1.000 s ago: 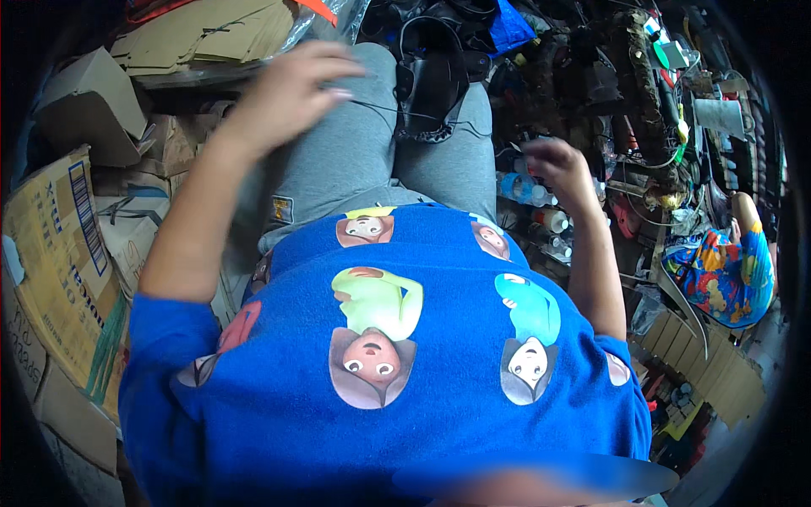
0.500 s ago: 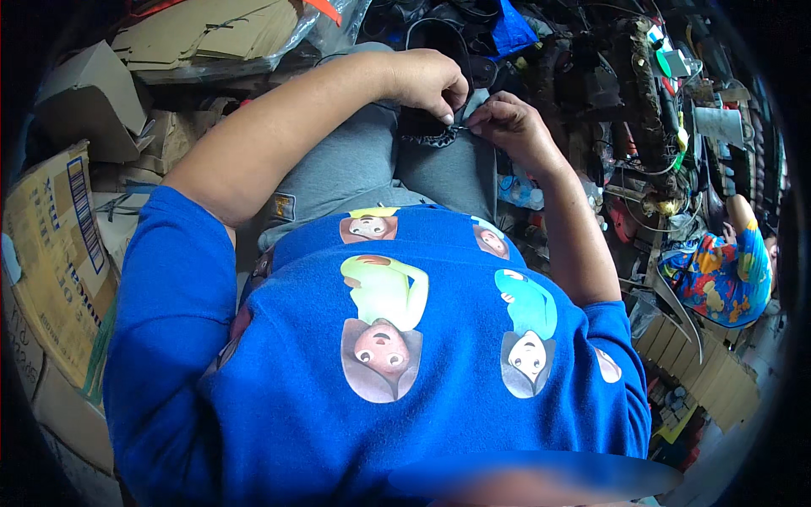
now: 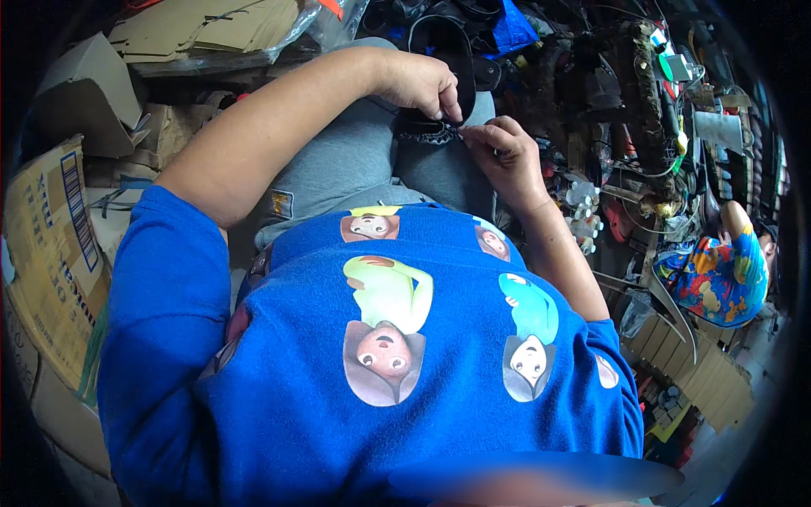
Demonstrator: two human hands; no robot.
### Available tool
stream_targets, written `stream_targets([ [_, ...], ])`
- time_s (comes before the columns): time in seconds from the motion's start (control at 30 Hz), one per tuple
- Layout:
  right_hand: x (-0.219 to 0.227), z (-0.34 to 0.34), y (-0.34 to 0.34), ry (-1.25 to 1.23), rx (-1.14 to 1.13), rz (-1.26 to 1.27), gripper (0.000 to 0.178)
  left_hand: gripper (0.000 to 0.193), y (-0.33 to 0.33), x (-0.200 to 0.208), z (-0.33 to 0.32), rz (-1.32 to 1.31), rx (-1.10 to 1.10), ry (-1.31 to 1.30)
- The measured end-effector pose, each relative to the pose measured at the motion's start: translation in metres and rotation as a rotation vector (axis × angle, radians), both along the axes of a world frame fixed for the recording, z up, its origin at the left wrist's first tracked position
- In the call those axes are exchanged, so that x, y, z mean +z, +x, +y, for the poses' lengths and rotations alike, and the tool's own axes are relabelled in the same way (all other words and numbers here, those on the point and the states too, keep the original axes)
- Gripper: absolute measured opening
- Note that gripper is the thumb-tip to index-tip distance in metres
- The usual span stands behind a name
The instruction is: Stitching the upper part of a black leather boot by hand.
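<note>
A black shoe (image 3: 452, 63) lies across my grey-trousered thighs, with what looks like pale stitching (image 3: 425, 136) along its near edge. My left hand (image 3: 422, 84) reaches over from the left, its thumb and fingers pinched on that edge. Beside it, my right hand (image 3: 507, 156) has thumb and index finger brought together at the right end of the stitching. Whatever small thing lies between those fingertips is too fine to make out. Part of the shoe is hidden behind my left hand.
Cardboard boxes (image 3: 59, 245) stand at my left, with flat cardboard sheets (image 3: 203, 29) in plastic at the far left. A blue bag (image 3: 514, 29) lies beyond the shoe. Cluttered tools and small bottles (image 3: 583, 207) fill the right, where another person (image 3: 718, 275) sits.
My right hand has shifted slightly nearer and its fingers have turned. My left hand has moved a little left and down, still at the shoe's edge.
</note>
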State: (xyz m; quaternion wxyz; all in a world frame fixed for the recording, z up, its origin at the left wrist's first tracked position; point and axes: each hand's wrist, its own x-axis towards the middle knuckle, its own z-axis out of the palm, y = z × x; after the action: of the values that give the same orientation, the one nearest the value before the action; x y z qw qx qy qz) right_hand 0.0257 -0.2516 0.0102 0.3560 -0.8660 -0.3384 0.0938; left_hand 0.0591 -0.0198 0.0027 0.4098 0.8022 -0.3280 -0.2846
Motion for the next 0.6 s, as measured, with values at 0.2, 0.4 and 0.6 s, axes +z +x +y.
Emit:
stream_targets([
  [0.2, 0.023, 0.009, 0.006, -0.166, 0.131, -0.098, 0.021, 0.032, 0.000, -0.001, -0.003, 0.000, -0.020, 0.039],
  [0.4, 0.046, 0.032, 0.023, -0.522, 0.365, -0.286, 0.023, 0.030, 0.000, 0.003, -0.005, -0.171, -0.055, 0.092],
  [0.6, 0.028, 0.027, 0.020, -0.406, 0.215, -0.161, 0.019, 0.023, 0.005, -0.009, -0.008, -0.270, 0.087, 0.056],
])
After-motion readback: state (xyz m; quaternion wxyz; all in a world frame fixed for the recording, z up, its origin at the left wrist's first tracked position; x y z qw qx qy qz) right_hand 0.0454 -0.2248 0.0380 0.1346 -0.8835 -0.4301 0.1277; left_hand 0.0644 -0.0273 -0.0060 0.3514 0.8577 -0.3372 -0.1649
